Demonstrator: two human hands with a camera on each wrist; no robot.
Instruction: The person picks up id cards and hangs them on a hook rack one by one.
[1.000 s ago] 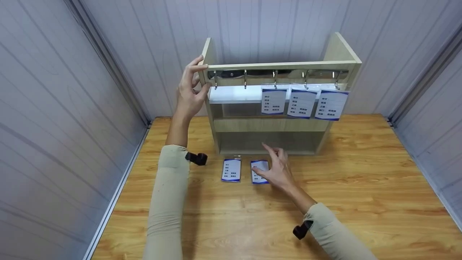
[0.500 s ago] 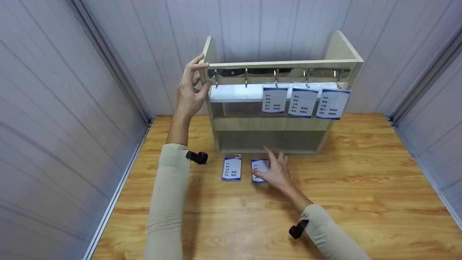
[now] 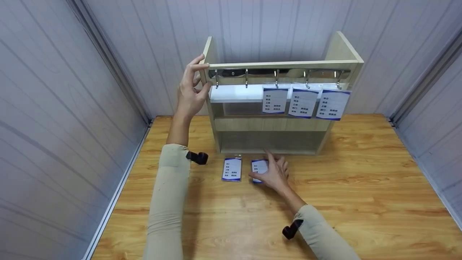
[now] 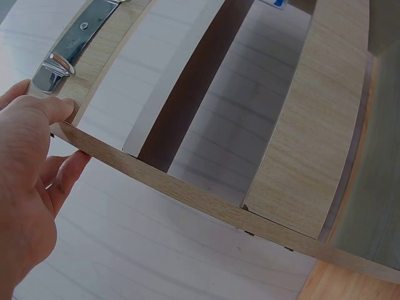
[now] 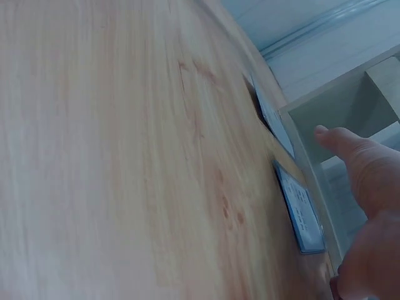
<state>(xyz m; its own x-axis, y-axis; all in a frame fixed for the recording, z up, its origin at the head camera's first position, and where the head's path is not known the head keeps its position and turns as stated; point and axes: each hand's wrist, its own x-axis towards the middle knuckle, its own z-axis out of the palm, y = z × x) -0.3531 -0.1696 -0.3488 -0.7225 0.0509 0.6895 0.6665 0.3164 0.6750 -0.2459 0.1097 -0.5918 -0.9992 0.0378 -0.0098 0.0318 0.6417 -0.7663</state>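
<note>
A wooden table [image 3: 361,202] lies between grey panel walls, bare near and right. The right hand [image 3: 275,173] rests loosely curled fingers on a badge [image 3: 259,167]; another badge [image 3: 231,169] lies just left. Farther, the left hand [image 3: 190,90] grips the shelf [image 3: 274,124] at its top left corner.

I see white badge card [image 3: 259,168], blue-edged, flat on wooden table [image 3: 361,187] before shelf unit [image 3: 270,122] (twin card [image 3: 231,169] just left).
</note>
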